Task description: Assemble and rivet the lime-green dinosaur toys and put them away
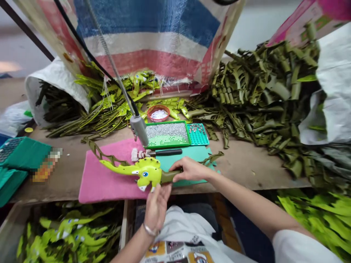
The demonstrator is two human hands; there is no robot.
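Observation:
A yellow-green plastic dinosaur-head toy (pixel 149 173), with a blue eye and dark studs along its frill, is above the front of the pink and green mats. My right hand (pixel 189 170) grips its olive grip piece (pixel 167 176), fingers over the top and thumb in front. Below the jaw is my left hand (pixel 158 204), palm turned up and fingers stretched out, touching or nearly touching the toy's underside. An olive lattice strip (pixel 108 155) extends behind the toy to the left. A black-handled hammer (pixel 167 152) lies just behind the head; its own head looks wrapped in white.
A grey cylindrical tool (pixel 139 129) hangs from a cable and spring. Behind the mats are a green tray of small metal pieces (pixel 167 133), a teal tray (pixel 197 134) and a red basket (pixel 158 113). Olive parts (pixel 260 87) pile up right; a bin of toys (pixel 68 233) stands lower left.

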